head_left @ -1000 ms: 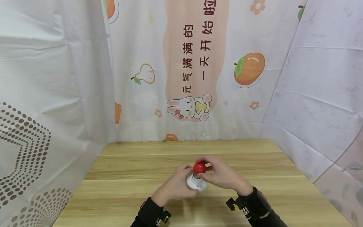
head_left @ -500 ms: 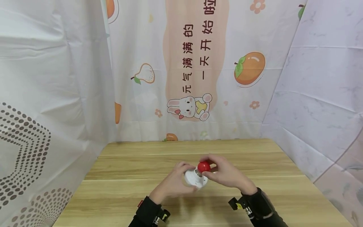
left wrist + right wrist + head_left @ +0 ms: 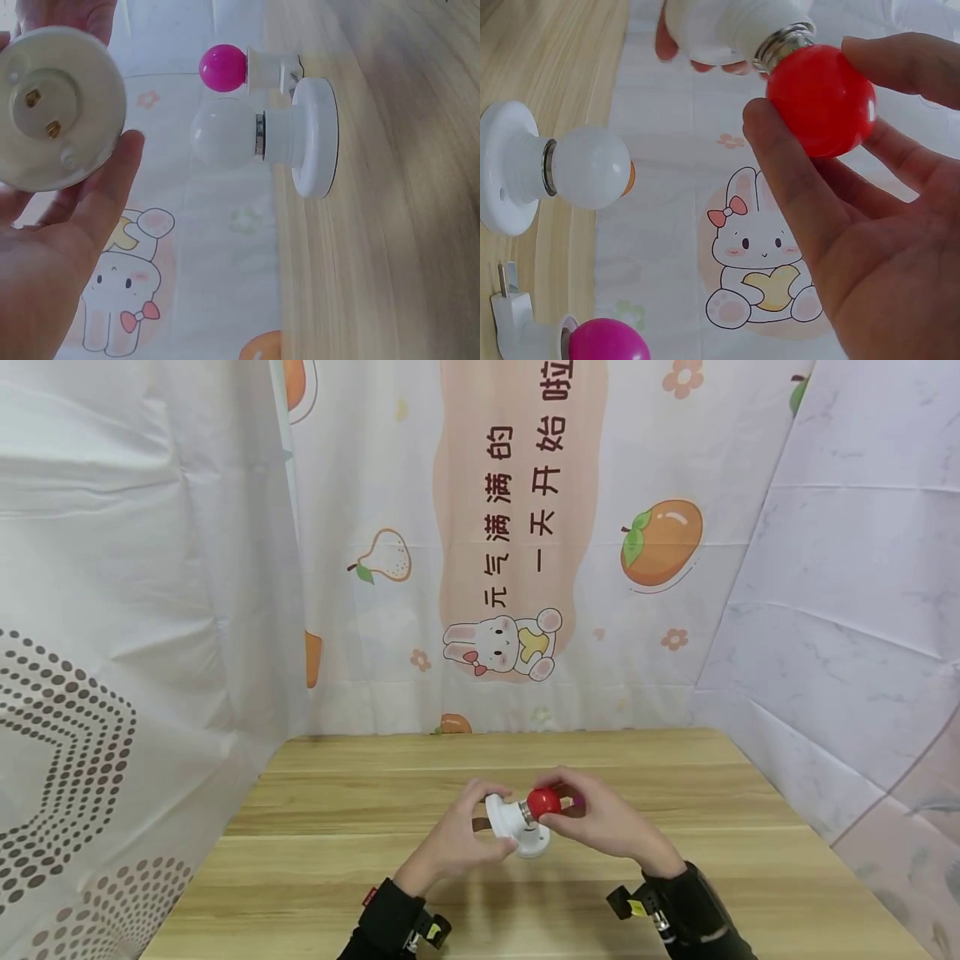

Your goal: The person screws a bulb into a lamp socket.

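Observation:
My left hand (image 3: 453, 839) grips a white round-based lamp socket (image 3: 504, 817) by its rim. The socket is tilted above the table, and its underside with two brass screws faces the left wrist view. At its mouth is a red light bulb (image 3: 821, 101), which my right hand (image 3: 603, 822) holds between thumb and fingers. Part of the bulb's metal screw cap (image 3: 784, 46) shows between glass and socket; how deep it sits I cannot tell. A white bulb (image 3: 592, 166) in another round white socket (image 3: 315, 139) stands on the table close by.
Beyond the white bulb, a pink bulb (image 3: 223, 68) sits in a white plug-in socket (image 3: 271, 71) with metal prongs. The wooden table (image 3: 360, 827) meets a printed curtain (image 3: 375, 635) at the back. White sheets hang at both sides.
The held socket has tipped from nearly upright to sideways, its mouth toward the right. The red bulb has shifted slightly right with my right hand. The standing socket's base has come into sight below.

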